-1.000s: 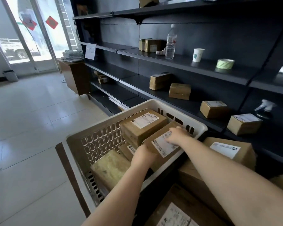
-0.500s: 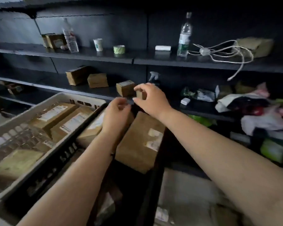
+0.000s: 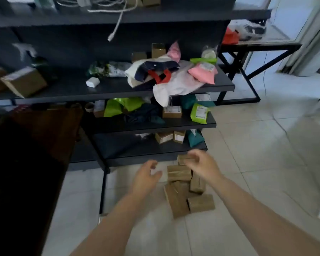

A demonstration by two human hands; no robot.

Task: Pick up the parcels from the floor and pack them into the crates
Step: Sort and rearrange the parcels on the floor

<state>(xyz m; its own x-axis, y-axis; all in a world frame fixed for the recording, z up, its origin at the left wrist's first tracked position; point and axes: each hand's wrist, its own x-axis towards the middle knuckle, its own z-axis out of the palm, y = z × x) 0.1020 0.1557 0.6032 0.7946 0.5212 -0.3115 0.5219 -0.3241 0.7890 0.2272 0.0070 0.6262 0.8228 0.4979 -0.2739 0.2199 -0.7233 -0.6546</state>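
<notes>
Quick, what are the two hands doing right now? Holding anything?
Left hand: open, fingers loosely curled, holding nothing.
Right hand: over the cardboard parcels on the floor; too blurred to tell if it grips one.

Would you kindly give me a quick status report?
Left hand open, empty. Right hand open, reaching over brown cardboard parcels piled on the floor. Nothing blocking them.

There is a single view, from a wide-angle camera worn on the person's head. It looks forward and steeply down over both outstretched forearms toward the tiled floor [image 3: 247, 145]. The dark shelving unit [image 3: 155, 124] serves as the landmark: it fills the upper left of the picture, seen from close in front and slightly above, with its right end near the middle. The lines bow at the picture's edges, and the whole frame is blurred.
</notes>
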